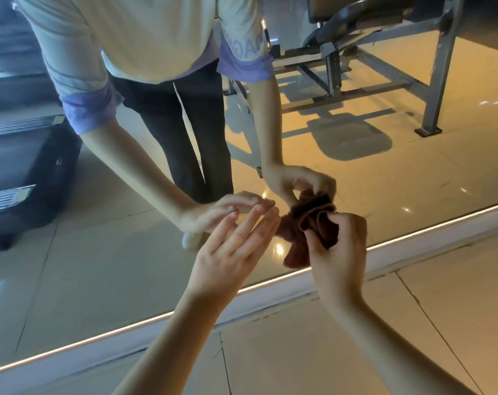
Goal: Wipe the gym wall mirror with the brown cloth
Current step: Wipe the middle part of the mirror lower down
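The gym wall mirror (105, 266) fills the upper and left part of the head view, its lit bottom edge running diagonally from lower left to right. My right hand (339, 252) is shut on a bunched brown cloth (307, 226), held just in front of the glass near the mirror's lower edge. My left hand (233, 252) is beside the cloth on its left, fingers spread and straight, fingertips close to the glass and the cloth, holding nothing. The mirror shows the reflection of both hands, the cloth and my body.
Cream floor tiles (413, 323) with a cracked joint lie below the mirror's pale base strip (270, 305). Reflected in the glass are a grey weight bench frame (384, 67) at upper right and a dark treadmill (22, 166) at left.
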Action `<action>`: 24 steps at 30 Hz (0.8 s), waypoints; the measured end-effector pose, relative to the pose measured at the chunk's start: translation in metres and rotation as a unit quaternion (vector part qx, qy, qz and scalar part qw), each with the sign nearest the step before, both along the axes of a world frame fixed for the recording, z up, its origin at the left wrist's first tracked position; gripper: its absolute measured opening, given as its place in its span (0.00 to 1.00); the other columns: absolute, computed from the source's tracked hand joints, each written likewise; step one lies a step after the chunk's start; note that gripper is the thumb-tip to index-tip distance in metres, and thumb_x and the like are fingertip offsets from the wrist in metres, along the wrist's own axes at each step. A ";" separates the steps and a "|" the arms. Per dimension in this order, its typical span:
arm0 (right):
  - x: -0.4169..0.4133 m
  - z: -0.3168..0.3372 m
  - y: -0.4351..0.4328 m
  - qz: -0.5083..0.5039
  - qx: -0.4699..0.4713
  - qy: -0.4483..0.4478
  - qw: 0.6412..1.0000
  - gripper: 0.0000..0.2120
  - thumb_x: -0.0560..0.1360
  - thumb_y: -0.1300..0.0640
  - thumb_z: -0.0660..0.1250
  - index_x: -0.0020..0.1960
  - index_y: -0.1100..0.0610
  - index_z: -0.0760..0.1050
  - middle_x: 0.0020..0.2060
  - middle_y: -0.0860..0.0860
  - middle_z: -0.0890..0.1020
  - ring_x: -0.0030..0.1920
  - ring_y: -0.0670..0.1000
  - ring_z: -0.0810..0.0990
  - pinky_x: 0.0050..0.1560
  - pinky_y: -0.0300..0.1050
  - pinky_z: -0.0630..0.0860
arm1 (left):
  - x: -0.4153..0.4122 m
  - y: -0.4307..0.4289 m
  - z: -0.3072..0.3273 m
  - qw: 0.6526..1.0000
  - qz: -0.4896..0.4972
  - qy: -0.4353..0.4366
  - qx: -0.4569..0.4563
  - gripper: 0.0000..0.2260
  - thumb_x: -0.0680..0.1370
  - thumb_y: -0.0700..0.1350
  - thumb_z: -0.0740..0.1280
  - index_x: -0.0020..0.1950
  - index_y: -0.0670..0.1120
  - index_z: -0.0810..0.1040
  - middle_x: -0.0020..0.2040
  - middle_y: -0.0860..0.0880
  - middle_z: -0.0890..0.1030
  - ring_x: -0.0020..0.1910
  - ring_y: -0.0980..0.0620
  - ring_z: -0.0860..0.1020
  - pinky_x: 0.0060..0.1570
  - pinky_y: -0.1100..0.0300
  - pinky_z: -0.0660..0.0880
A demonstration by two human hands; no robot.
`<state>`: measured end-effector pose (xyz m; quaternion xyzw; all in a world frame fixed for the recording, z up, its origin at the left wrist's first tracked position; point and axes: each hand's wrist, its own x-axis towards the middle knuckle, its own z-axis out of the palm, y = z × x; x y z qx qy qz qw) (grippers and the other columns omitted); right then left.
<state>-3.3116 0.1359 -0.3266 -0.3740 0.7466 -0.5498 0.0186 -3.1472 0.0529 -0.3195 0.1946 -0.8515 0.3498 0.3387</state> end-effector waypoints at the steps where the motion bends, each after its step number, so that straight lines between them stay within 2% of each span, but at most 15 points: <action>1: -0.008 0.000 0.001 0.004 -0.003 0.012 1.000 0.16 0.69 0.68 0.75 0.54 0.63 0.75 0.53 0.56 0.75 0.54 0.55 0.76 0.47 0.27 0.68 | 0.000 0.000 -0.001 1.000 0.000 0.001 0.002 0.17 0.85 0.37 0.54 0.73 0.46 0.68 0.72 0.49 0.67 0.75 0.49 0.58 0.75 0.52 0.55; 4: -0.039 0.002 -0.002 -0.070 -0.047 -0.036 0.996 0.15 0.71 0.69 0.73 0.56 0.64 0.75 0.56 0.59 0.75 0.55 0.56 0.76 0.48 0.20 0.65 | 0.001 0.002 -0.006 1.000 0.011 0.002 0.007 0.20 0.83 0.36 0.58 0.75 0.44 0.65 0.73 0.48 0.66 0.75 0.48 0.60 0.75 0.50 0.55; 6: -0.043 -0.003 -0.004 -0.109 -0.058 -0.066 0.990 0.14 0.72 0.69 0.71 0.57 0.64 0.75 0.58 0.59 0.74 0.58 0.58 0.75 0.47 0.21 0.66 | -0.001 0.003 -0.009 1.000 0.019 0.009 0.020 0.23 0.81 0.36 0.62 0.76 0.44 0.64 0.73 0.48 0.66 0.75 0.47 0.61 0.76 0.50 0.54; 7: -0.037 -0.007 -0.003 -0.099 -0.057 -0.051 0.992 0.15 0.72 0.70 0.71 0.57 0.63 0.74 0.58 0.59 0.74 0.59 0.59 0.75 0.47 0.24 0.67 | -0.002 0.004 -0.010 0.999 0.023 0.014 0.022 0.23 0.82 0.36 0.62 0.76 0.45 0.64 0.73 0.48 0.67 0.75 0.47 0.61 0.76 0.50 0.53; 10: -0.019 -0.022 0.003 0.029 -0.031 0.085 0.996 0.18 0.68 0.68 0.75 0.54 0.59 0.74 0.55 0.59 0.76 0.56 0.60 0.76 0.47 0.30 0.66 | -0.010 0.008 -0.014 0.998 0.036 0.040 0.028 0.21 0.83 0.36 0.59 0.76 0.45 0.64 0.72 0.48 0.67 0.78 0.48 0.56 0.76 0.50 0.54; 12: -0.031 -0.024 0.008 0.102 -0.016 0.183 0.978 0.18 0.66 0.64 0.78 0.53 0.57 0.76 0.52 0.57 0.77 0.54 0.56 0.75 0.46 0.30 0.65 | -0.014 0.012 -0.021 0.996 0.049 0.061 0.036 0.22 0.83 0.37 0.61 0.77 0.45 0.64 0.73 0.48 0.67 0.80 0.48 0.53 0.76 0.49 0.55; 14: -0.056 -0.022 0.008 0.108 -0.026 0.234 0.966 0.15 0.66 0.63 0.78 0.50 0.60 0.79 0.51 0.54 0.76 0.53 0.55 0.73 0.43 0.33 0.67 | -0.017 0.015 -0.024 0.995 0.058 0.072 0.045 0.24 0.81 0.37 0.65 0.76 0.45 0.65 0.74 0.48 0.67 0.79 0.47 0.57 0.76 0.48 0.57; 16: -0.077 -0.021 0.009 0.062 -0.047 0.196 0.978 0.16 0.67 0.66 0.78 0.51 0.59 0.78 0.53 0.51 0.72 0.53 0.59 0.74 0.42 0.43 0.71 | -0.021 0.017 -0.024 0.994 0.057 0.078 0.052 0.25 0.79 0.36 0.67 0.75 0.45 0.67 0.73 0.47 0.68 0.75 0.46 0.64 0.73 0.47 0.63; 18: -0.078 -0.024 0.009 0.008 -0.058 0.132 0.989 0.20 0.67 0.69 0.77 0.53 0.54 0.74 0.55 0.51 0.71 0.55 0.61 0.74 0.44 0.47 0.71 | -0.024 0.020 -0.024 0.992 0.062 0.093 0.055 0.24 0.78 0.35 0.68 0.74 0.44 0.68 0.72 0.47 0.68 0.72 0.45 0.68 0.69 0.46 0.67; 19: -0.072 -0.026 0.008 0.010 -0.059 0.137 0.989 0.21 0.67 0.69 0.77 0.53 0.54 0.74 0.55 0.52 0.72 0.55 0.60 0.73 0.43 0.47 0.72 | -0.026 0.022 -0.024 0.991 0.066 0.098 0.054 0.24 0.78 0.35 0.68 0.74 0.44 0.69 0.72 0.47 0.68 0.72 0.45 0.68 0.69 0.45 0.67; 21: -0.058 -0.034 0.005 0.090 -0.045 0.245 0.964 0.21 0.64 0.68 0.79 0.53 0.57 0.78 0.52 0.56 0.76 0.54 0.58 0.72 0.41 0.47 0.77 | -0.028 0.023 -0.025 0.991 0.074 0.097 0.053 0.24 0.79 0.35 0.68 0.74 0.44 0.68 0.73 0.46 0.68 0.73 0.45 0.66 0.70 0.46 0.65; 23: -0.058 -0.036 0.002 0.195 -0.028 0.368 0.909 0.20 0.61 0.67 0.80 0.52 0.61 0.82 0.49 0.58 0.78 0.52 0.57 0.72 0.39 0.47 0.80 | -0.028 0.024 -0.026 0.991 0.081 0.092 0.051 0.24 0.80 0.35 0.67 0.74 0.44 0.67 0.73 0.46 0.67 0.74 0.45 0.64 0.72 0.46 0.63; 24: -0.064 -0.033 -0.001 0.223 -0.022 0.401 0.888 0.21 0.61 0.68 0.80 0.53 0.62 0.82 0.49 0.57 0.78 0.51 0.57 0.72 0.37 0.48 0.81 | -0.028 0.024 -0.027 0.991 0.084 0.091 0.052 0.24 0.80 0.35 0.67 0.74 0.44 0.67 0.73 0.46 0.67 0.73 0.45 0.65 0.72 0.46 0.63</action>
